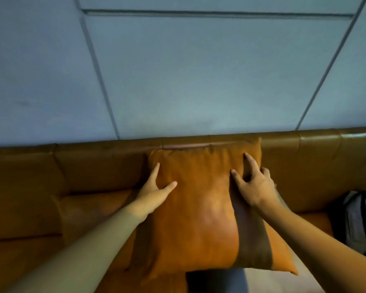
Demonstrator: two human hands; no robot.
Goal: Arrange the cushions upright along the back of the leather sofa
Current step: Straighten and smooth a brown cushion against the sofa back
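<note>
While the left hand (154, 190) is laid flat and open on the orange cushion (199, 208), the right hand (255, 182) is spread on its upper corner. Beyond both, the cushion is propped against the leather sofa (304, 166) backrest.

**Two bare forearms, no sleeves in view**

Left hand (154, 192): bare, no ring, no watch, no band at the wrist. Forearm uncovered right down to the frame's lower edge; no cuff or sleeve hem shows. Nails short and unpainted as far as can be told.

Right hand (256, 187): likewise bare, wrist unadorned, forearm uncovered to the frame's edge. No gloves on either hand.
</note>
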